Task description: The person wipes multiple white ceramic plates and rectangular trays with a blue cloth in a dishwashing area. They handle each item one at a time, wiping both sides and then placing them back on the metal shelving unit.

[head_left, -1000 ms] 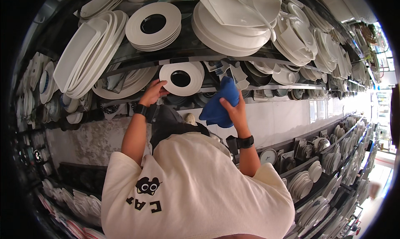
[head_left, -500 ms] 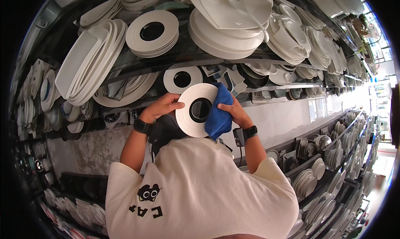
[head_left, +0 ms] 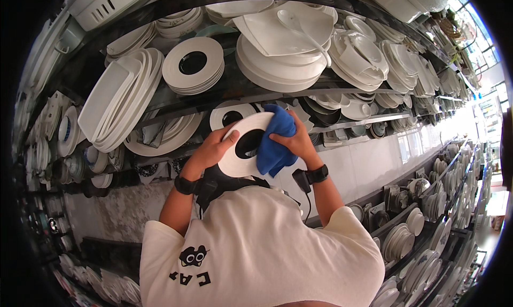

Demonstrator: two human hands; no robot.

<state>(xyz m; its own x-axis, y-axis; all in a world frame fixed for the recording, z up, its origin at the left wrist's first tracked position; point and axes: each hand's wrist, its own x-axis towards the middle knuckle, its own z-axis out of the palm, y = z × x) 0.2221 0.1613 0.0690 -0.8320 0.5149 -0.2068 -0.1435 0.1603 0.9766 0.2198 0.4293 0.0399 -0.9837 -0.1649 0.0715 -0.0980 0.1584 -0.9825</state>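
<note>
A white plate with a black centre is held up in front of my chest, tilted. My left hand grips its left rim, thumb on the upper face and fingers behind. On the plate's right side a blue cloth is bunched over the rim, and my right hand is closed on it, thumb in front. The fingers behind the plate and cloth are hidden. Just beyond the plate, another white plate with a black centre lies on the lower shelf.
On the upper shelf stand a stack of black-centred plates, long white dishes and large round plates under a square dish with a spoon. To the right, more racks hold plates.
The plate has tilted and shifted slightly left, turning more edge-on. My right hand and the cloth have moved slightly left over its face. The shelves sit lower in view.
</note>
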